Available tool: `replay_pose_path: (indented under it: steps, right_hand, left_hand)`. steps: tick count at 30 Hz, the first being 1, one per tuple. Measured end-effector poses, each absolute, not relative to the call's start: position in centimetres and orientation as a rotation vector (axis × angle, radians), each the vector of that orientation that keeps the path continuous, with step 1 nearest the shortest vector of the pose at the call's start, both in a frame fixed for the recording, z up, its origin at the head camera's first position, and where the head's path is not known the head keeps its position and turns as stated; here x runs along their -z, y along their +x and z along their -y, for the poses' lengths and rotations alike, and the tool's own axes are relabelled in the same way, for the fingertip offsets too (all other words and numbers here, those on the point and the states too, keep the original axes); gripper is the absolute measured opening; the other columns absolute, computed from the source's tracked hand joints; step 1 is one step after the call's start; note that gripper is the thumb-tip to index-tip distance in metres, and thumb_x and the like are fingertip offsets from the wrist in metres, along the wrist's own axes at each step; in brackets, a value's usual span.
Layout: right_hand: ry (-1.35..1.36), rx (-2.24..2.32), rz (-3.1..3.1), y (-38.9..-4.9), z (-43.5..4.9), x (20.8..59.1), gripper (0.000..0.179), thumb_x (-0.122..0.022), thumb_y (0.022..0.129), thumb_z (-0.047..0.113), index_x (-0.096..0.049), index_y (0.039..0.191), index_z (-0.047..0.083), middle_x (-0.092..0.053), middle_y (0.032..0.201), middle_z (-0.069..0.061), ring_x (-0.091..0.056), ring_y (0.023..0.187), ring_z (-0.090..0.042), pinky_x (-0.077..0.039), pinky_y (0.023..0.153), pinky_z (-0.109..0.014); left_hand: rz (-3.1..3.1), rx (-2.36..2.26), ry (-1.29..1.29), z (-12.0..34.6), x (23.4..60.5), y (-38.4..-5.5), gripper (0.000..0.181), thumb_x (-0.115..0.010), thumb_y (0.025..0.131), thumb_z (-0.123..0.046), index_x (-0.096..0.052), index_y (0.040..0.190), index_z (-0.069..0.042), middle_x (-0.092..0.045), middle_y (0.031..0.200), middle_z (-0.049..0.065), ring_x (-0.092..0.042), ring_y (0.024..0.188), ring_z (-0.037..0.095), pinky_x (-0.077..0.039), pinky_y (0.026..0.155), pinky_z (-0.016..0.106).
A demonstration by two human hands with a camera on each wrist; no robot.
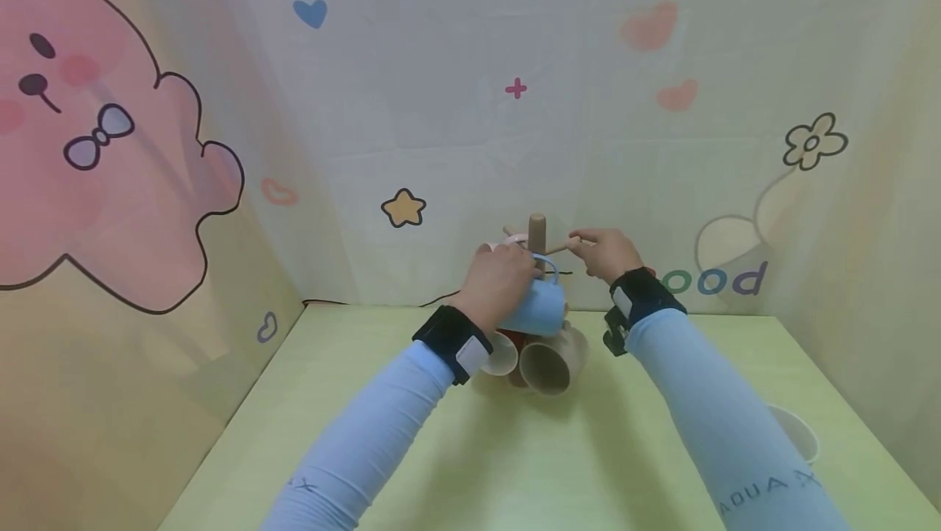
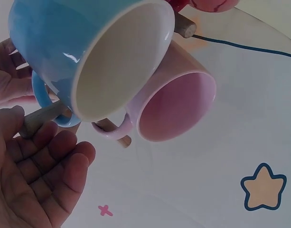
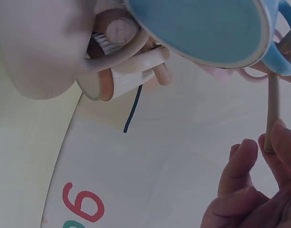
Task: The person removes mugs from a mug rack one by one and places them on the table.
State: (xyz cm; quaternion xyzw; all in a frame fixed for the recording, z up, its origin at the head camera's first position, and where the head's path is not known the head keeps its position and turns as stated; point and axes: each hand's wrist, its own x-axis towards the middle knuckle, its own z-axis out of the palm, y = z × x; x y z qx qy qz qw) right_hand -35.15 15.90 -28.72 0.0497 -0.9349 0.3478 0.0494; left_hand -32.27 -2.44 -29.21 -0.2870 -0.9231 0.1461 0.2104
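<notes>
A wooden mug tree (image 1: 537,230) stands against the back wall, its lower part hidden behind mugs. The light blue mug (image 1: 540,309) hangs tilted by its handle on an upper peg (image 2: 43,118). My left hand (image 1: 497,282) pinches that peg's end between thumb and fingers, just outside the mug's handle. On the other side, my right hand (image 1: 608,255) holds the tip of another bare peg (image 3: 273,104) between thumb and finger. A pink mug (image 2: 176,107) hangs by its handle behind the blue one.
Lower on the tree hang a beige mug (image 1: 547,368), a white mug (image 1: 502,354) and a red one (image 2: 214,4), close together. A white rim (image 1: 797,433) shows on the table at right, partly hidden by my right sleeve. The patterned cloth wall (image 1: 456,122) stands right behind the tree.
</notes>
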Motion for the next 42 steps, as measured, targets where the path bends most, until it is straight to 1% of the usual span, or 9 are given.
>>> replay_pose_path:
  steps: [5, 10, 17, 24, 33, 36, 38, 40, 42]
  right_hand:
    - [0.164, -1.121, 2.855, -35.1, -15.7, 28.4, 0.044, -0.043, 0.102, 0.026, -0.046, 0.141, 0.005, -0.052, 0.133, -0.030, -0.062, 0.095, -0.041, -0.047, 0.090, -0.060]
    - [0.161, -1.110, 2.861, -35.4, -15.8, 28.6, 0.044, -0.042, 0.103, 0.025, -0.045, 0.142, 0.005, -0.058, 0.126, -0.030, -0.062, 0.094, -0.040, -0.047, 0.089, -0.059]
    - [0.148, -1.160, 2.837, -36.2, -15.9, 29.0, 0.044, -0.042, 0.102, 0.025, -0.044, 0.143, 0.006, -0.058, 0.126, -0.030, -0.062, 0.094, -0.039, -0.046, 0.092, -0.060]
    - [0.147, -1.181, 2.835, -36.4, -15.9, 29.1, 0.045, -0.042, 0.103, 0.024, -0.042, 0.143, 0.006, -0.058, 0.125, -0.030, -0.062, 0.096, -0.040, -0.045, 0.094, -0.061]
    - [0.151, -1.002, 2.864, -35.7, -15.4, 28.6, 0.046, -0.039, 0.103, 0.025, -0.043, 0.143, 0.003, -0.058, 0.127, -0.029, -0.061, 0.090, -0.036, -0.047, 0.072, -0.044]
    - [0.162, -0.920, 2.875, -35.5, -15.5, 28.7, 0.046, -0.039, 0.103, 0.024, -0.043, 0.141, 0.000, -0.054, 0.132, -0.029, -0.056, 0.107, -0.041, -0.049, 0.088, -0.053]
    - [0.164, -0.888, 2.885, -35.3, -15.7, 28.9, 0.046, -0.037, 0.103, 0.024, -0.043, 0.140, -0.003, -0.049, 0.138, -0.029, -0.047, 0.119, -0.044, -0.041, 0.099, -0.060]
    - [0.151, -0.864, 2.900, -35.2, -16.0, 29.1, 0.047, -0.035, 0.103, 0.025, -0.043, 0.140, -0.004, -0.043, 0.142, -0.030, -0.037, 0.127, -0.047, -0.035, 0.103, -0.064]
    - [0.143, -0.849, 2.916, -34.9, -16.3, 29.2, 0.049, -0.034, 0.104, 0.026, -0.042, 0.140, -0.005, -0.042, 0.142, -0.031, -0.036, 0.128, -0.047, -0.033, 0.103, -0.064]
  left_hand:
    - [2.592, -0.413, -0.757, 2.1, 29.0, -32.0, 0.030, -0.068, 0.088, -0.020, -0.069, 0.117, -0.027, -0.070, 0.108, -0.002, -0.061, 0.089, 0.017, -0.057, 0.077, 0.046]
    - [2.610, -0.364, -0.734, 1.8, 29.0, -32.0, 0.028, -0.069, 0.087, -0.023, -0.069, 0.115, -0.023, -0.070, 0.107, -0.002, -0.060, 0.084, 0.014, -0.057, 0.074, 0.045]
    - [2.547, -0.409, -0.796, 1.5, 29.0, -32.1, 0.017, -0.061, 0.093, -0.017, -0.072, 0.106, -0.019, -0.071, 0.098, -0.002, -0.060, 0.078, 0.011, -0.059, 0.065, 0.028]
    - [2.516, -0.416, -0.814, 1.5, 29.1, -32.1, 0.017, -0.058, 0.095, -0.017, -0.073, 0.103, -0.017, -0.071, 0.094, 0.000, -0.060, 0.078, 0.012, -0.060, 0.062, 0.029]
    - [2.583, -0.332, -0.743, 1.6, 29.1, -31.9, 0.022, -0.055, 0.096, -0.030, -0.070, 0.109, -0.018, -0.070, 0.100, -0.002, -0.061, 0.083, 0.013, -0.059, 0.064, 0.035]
    - [2.600, -0.204, -0.698, 1.9, 29.6, -32.1, 0.029, -0.053, 0.096, -0.039, -0.069, 0.107, -0.019, -0.071, 0.101, -0.003, -0.063, 0.087, 0.014, -0.057, 0.072, 0.043]
    - [2.606, -0.129, -0.679, 2.3, 30.0, -32.2, 0.035, -0.050, 0.096, -0.045, -0.068, 0.107, -0.017, -0.071, 0.101, -0.002, -0.064, 0.088, 0.016, -0.054, 0.080, 0.045]
    - [2.607, -0.044, -0.679, 2.7, 30.4, -32.4, 0.041, -0.048, 0.095, -0.049, -0.066, 0.108, -0.015, -0.070, 0.104, 0.000, -0.064, 0.090, 0.017, -0.053, 0.087, 0.043]
    - [2.622, 0.061, -0.675, 3.3, 30.8, -32.6, 0.046, -0.048, 0.093, -0.054, -0.063, 0.111, -0.014, -0.069, 0.104, 0.001, -0.063, 0.089, 0.019, -0.055, 0.085, 0.040]
